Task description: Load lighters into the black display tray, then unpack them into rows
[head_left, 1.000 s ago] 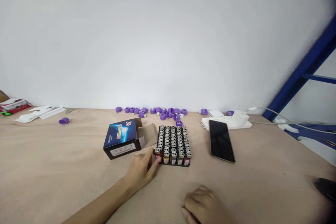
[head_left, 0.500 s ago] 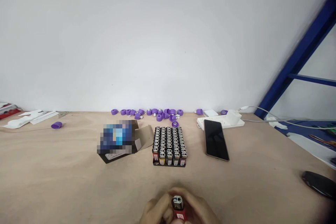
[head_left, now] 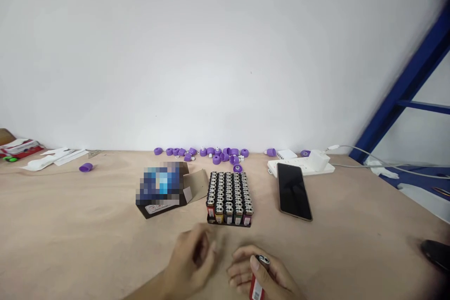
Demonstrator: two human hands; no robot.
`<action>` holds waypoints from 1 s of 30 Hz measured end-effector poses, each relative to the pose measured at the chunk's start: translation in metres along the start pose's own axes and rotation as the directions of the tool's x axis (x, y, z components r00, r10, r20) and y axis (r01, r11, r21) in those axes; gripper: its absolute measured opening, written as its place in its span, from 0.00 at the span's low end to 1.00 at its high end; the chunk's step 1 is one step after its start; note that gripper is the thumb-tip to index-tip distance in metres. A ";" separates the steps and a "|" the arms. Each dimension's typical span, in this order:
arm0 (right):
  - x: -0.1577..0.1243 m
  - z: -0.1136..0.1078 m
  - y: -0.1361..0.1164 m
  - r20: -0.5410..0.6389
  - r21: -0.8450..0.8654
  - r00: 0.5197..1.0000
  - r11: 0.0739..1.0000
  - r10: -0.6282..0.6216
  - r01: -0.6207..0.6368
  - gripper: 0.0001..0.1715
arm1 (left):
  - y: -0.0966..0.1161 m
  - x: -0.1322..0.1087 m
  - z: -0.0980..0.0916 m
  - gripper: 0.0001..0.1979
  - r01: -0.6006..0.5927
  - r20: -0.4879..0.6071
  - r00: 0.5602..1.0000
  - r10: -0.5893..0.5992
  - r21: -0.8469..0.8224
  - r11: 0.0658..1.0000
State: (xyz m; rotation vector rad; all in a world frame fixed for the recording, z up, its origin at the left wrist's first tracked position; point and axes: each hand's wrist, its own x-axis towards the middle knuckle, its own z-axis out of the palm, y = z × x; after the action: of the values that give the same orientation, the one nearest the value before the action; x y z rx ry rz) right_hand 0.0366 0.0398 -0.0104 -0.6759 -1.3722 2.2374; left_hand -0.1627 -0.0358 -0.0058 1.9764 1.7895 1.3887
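Plywood tabletop [head_left: 87,206] is running across the view, white wall [head_left: 225,56] rising behind it, blue metal frame [head_left: 404,89] cutting through at far right. Row of purple caps [head_left: 211,152] is lying along the far edge, one loose purple cap [head_left: 86,167] sitting off to the left near white papers [head_left: 52,158]. Lighter tray [head_left: 229,199] is standing mid-table, packed with upright lighters in rows, just right of an opened printed box [head_left: 160,190] with its brown cardboard flap [head_left: 197,185] folded out toward the tray. Black smartphone [head_left: 294,191] is lying right of the tray, screen dark, its far end touching a white power strip [head_left: 281,166] with a white charger [head_left: 318,160] plugged in.

Red lighter [head_left: 257,281] is sitting in the right hand [head_left: 263,269] at the near edge of the view, metal head up, tilted, fingers [head_left: 242,267] curling around it and grasping it. Left hand [head_left: 191,258] is hovering just near of the tray, blurred, fingers half curled, nothing showing in them.

Lighter has a small white label, unreadable. Box print is pixelated, white panel on its side unreadable too.
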 end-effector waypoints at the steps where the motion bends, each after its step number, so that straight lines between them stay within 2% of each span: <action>1: 0.002 0.000 0.000 0.033 0.051 0.999 0.999 0.018 -0.019 0.35 | -0.005 0.006 -0.006 0.03 0.061 -0.041 0.997 -0.061 0.014 0.998; 4: 0.003 0.001 -0.003 0.072 0.101 0.997 0.994 0.038 -0.046 0.31 | -0.017 0.025 -0.011 0.08 0.201 -0.078 0.977 -0.200 0.013 0.979; 9: 0.001 0.003 -0.006 0.096 0.125 0.994 0.990 0.047 -0.059 0.30 | -0.023 0.039 -0.005 0.08 0.312 -0.033 0.949 -0.312 -0.018 0.950; 15: 0.003 0.001 -0.003 0.103 0.125 0.995 0.992 0.005 -0.018 0.30 | -0.027 0.033 -0.006 0.08 0.342 -0.019 0.939 -0.343 -0.061 0.938; 21: 0.005 -0.002 0.000 0.116 0.148 0.993 0.988 0.017 -0.034 0.28 | -0.032 0.033 -0.006 0.08 0.334 -0.083 0.932 -0.352 -0.172 0.927; 24: 0.007 -0.003 0.004 0.123 0.171 0.992 0.985 0.014 -0.035 0.28 | -0.026 0.033 -0.011 0.10 0.336 -0.158 0.911 -0.381 -0.252 0.908; 27: 0.008 -0.004 0.004 0.100 0.223 0.995 0.975 -0.001 -0.022 0.27 | -0.009 0.028 -0.014 0.12 0.332 -0.212 0.884 -0.417 -0.344 0.878; 30: 0.007 -0.002 -0.002 0.062 0.287 0.998 0.958 0.014 -0.031 0.27 | 0.014 0.017 -0.006 0.14 0.349 -0.159 0.880 -0.447 -0.422 0.837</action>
State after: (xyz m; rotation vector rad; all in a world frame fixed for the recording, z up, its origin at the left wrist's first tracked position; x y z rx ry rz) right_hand 0.0331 0.0463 -0.0106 -0.5291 -1.0368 2.4269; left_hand -0.1586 -0.0281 0.0158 1.1859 1.7233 1.7258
